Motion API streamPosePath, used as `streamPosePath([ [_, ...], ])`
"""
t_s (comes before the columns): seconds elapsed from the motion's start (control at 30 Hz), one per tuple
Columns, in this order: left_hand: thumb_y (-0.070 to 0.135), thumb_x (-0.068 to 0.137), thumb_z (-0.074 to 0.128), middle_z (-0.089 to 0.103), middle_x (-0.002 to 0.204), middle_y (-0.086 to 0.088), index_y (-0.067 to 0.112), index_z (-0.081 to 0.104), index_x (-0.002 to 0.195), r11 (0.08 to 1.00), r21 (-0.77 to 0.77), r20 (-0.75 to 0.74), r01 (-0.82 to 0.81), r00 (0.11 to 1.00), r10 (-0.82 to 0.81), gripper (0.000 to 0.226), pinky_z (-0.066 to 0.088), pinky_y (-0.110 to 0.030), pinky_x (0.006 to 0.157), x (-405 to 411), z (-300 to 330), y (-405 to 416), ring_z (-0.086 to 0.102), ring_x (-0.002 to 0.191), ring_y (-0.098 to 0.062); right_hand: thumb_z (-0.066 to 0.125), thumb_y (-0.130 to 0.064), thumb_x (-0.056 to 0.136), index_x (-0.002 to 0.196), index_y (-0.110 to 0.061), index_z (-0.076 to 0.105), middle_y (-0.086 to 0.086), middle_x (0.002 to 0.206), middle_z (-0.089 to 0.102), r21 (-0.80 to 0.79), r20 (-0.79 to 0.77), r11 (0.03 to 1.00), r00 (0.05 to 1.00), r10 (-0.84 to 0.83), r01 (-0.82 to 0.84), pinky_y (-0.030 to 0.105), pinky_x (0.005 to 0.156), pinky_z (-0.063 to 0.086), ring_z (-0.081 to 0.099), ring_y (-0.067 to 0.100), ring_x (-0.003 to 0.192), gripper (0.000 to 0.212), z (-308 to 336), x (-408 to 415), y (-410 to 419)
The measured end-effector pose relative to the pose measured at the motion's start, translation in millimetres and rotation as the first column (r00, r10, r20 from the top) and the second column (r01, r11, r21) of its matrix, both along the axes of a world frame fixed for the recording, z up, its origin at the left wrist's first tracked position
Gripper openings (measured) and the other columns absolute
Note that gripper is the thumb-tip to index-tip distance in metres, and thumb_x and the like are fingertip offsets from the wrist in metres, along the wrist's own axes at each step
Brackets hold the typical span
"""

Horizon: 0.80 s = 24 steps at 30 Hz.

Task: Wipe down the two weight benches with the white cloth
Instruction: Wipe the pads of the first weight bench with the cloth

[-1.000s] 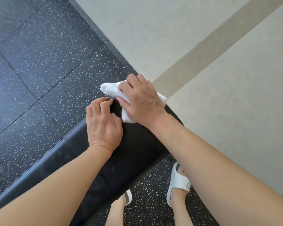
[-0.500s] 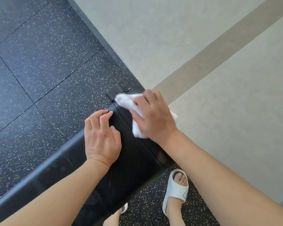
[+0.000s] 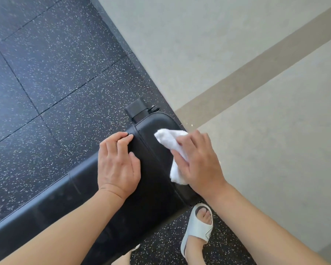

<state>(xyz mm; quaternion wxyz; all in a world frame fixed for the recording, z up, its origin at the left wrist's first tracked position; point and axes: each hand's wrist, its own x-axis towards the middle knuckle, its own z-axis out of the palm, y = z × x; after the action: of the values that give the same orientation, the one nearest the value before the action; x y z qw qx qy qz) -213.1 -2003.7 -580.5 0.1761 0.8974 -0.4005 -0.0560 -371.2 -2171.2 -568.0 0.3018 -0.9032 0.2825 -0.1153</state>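
A black padded weight bench (image 3: 153,196) runs from the lower left up to its rounded end near the middle of the view. The white cloth (image 3: 173,142) lies bunched on the right side of that end, and my right hand (image 3: 197,161) presses it onto the pad, covering most of it. My left hand (image 3: 118,163) rests on the bench's left edge, its fingertips bent over the side. Only this one bench is in view.
A black metal frame piece (image 3: 137,109) sticks out beyond the bench end. Speckled black rubber floor tiles (image 3: 52,77) lie to the left, a pale wall (image 3: 256,111) with a beige stripe stands close on the right. My foot in a white sandal (image 3: 198,228) stands beside the bench.
My right hand has slid the cloth from the left part of the bench end across to its right side. More of the bench end and frame piece shows. My left hand has stayed put.
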Motion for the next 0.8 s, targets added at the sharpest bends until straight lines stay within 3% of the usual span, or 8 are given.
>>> streamPosePath([
  [0.17,0.015,0.091,0.047,0.052,0.136,-0.015,0.005,0.055,0.13,1.0,0.014,-0.016,-0.016,1.0,0.016,0.041,0.028,-0.033,0.117,0.3,0.8,-1.0,0.049,0.12,-0.037,0.048,-0.035,0.108,0.121,-0.017,0.058,0.007,0.106,0.054,-0.092,-0.061,0.992,0.995,0.082,-0.087,0.047,0.077,0.051,0.047,0.029,0.09,0.024,-5.1,-55.2,16.5],
  [0.33,0.012,0.089,0.049,0.056,0.135,-0.018,0.002,0.059,0.129,0.999,0.027,-0.036,-0.022,0.999,0.023,0.042,0.026,-0.029,0.118,1.7,2.6,0.0,0.05,0.12,-0.037,0.058,-0.032,0.101,0.105,-0.013,0.067,0.009,0.097,0.058,-0.289,-0.109,0.944,0.985,0.132,-0.159,0.046,0.067,0.048,0.051,0.031,0.084,0.021,-3.8,49.0,16.2],
  [0.43,0.012,0.088,0.05,0.056,0.134,-0.019,0.001,0.06,0.126,1.0,0.023,-0.05,-0.021,0.999,0.022,0.04,0.027,-0.03,0.117,1.6,4.2,-0.8,0.051,0.118,-0.039,0.061,-0.033,0.097,0.094,-0.013,0.065,0.009,0.1,0.062,-0.244,-0.094,0.957,0.986,0.139,-0.158,0.043,0.069,0.045,0.056,0.032,0.089,0.021,0.1,129.6,7.8],
  [0.53,0.013,0.087,0.049,0.056,0.133,-0.018,0.001,0.056,0.123,0.999,0.029,-0.057,-0.021,0.998,0.023,0.038,0.032,-0.035,0.114,1.8,4.9,-2.5,0.05,0.117,-0.039,0.051,-0.041,0.099,0.099,-0.018,0.064,0.003,0.109,0.059,-0.134,-0.277,0.945,0.927,0.254,-0.299,0.041,0.078,0.047,0.054,0.028,0.103,0.026,-3.7,172.0,-3.4],
  [0.63,0.014,0.088,0.048,0.056,0.133,-0.018,0.001,0.058,0.125,0.999,0.028,-0.059,-0.019,0.998,0.02,0.04,0.031,-0.034,0.115,2.0,4.3,-2.0,0.051,0.117,-0.04,0.044,-0.042,0.102,0.096,-0.018,0.063,0.003,0.106,0.059,-0.109,-0.279,0.93,0.909,0.31,-0.351,0.04,0.078,0.044,0.052,0.028,0.102,0.031,-4.0,165.8,-12.0],
  [0.73,0.015,0.089,0.048,0.055,0.135,-0.019,0.0,0.057,0.129,1.0,0.025,-0.06,-0.008,0.998,0.01,0.044,0.033,-0.038,0.116,1.7,4.6,-0.1,0.051,0.12,-0.039,0.018,-0.033,0.105,0.104,-0.019,0.067,0.002,0.108,0.061,-0.16,-0.229,0.867,0.872,0.432,-0.471,0.041,0.086,0.039,0.049,0.03,0.099,0.05,3.1,123.6,-17.7],
  [0.8,0.016,0.09,0.048,0.054,0.135,-0.017,0.001,0.056,0.131,1.0,0.023,-0.061,-0.009,0.998,0.011,0.045,0.036,-0.042,0.115,1.2,3.3,1.0,0.051,0.121,-0.038,0.03,-0.033,0.109,0.114,-0.021,0.069,-0.001,0.111,0.061,-0.091,-0.143,0.884,0.885,0.443,-0.458,0.041,0.09,0.04,0.049,0.028,0.1,0.041,-0.6,76.7,-24.9],
])
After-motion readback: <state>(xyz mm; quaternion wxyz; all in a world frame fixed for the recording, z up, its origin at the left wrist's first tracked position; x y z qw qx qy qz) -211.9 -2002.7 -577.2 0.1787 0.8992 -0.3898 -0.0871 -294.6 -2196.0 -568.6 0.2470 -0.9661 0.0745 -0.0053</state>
